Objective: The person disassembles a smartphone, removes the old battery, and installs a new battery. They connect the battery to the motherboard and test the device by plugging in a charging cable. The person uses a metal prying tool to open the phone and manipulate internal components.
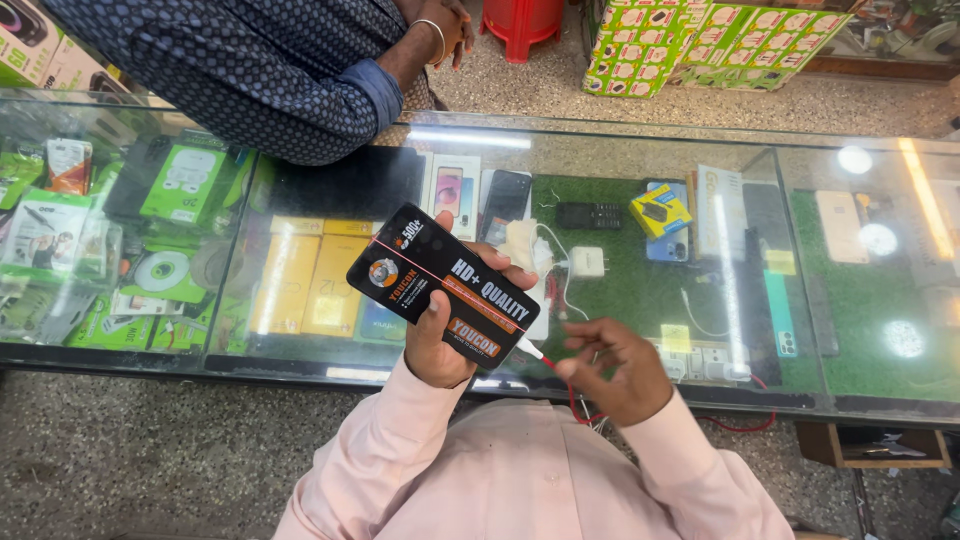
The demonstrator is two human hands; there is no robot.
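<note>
My left hand [438, 345] grips a flat black phone-shaped slab [450, 285] with a printed black, red and orange face, held tilted above the glass counter. A white plug [530, 350] on a red cable [574, 404] meets the slab's lower right end. My right hand [615, 372] pinches that cable just behind the plug, thumb and forefinger closed on it. The cable loops down toward my pink shirt. A small white cloth [520, 243] shows behind the fingers of my left hand; who or what holds it is unclear.
The glass display counter [640, 150] holds phones, yellow and green accessory boxes, a white charger [587, 262] and a small yellow box [660, 210] on green turf. A person in a dark patterned shirt [270, 70] leans on its far side. Green cartons [700, 40] and a red stool [522, 25] stand behind.
</note>
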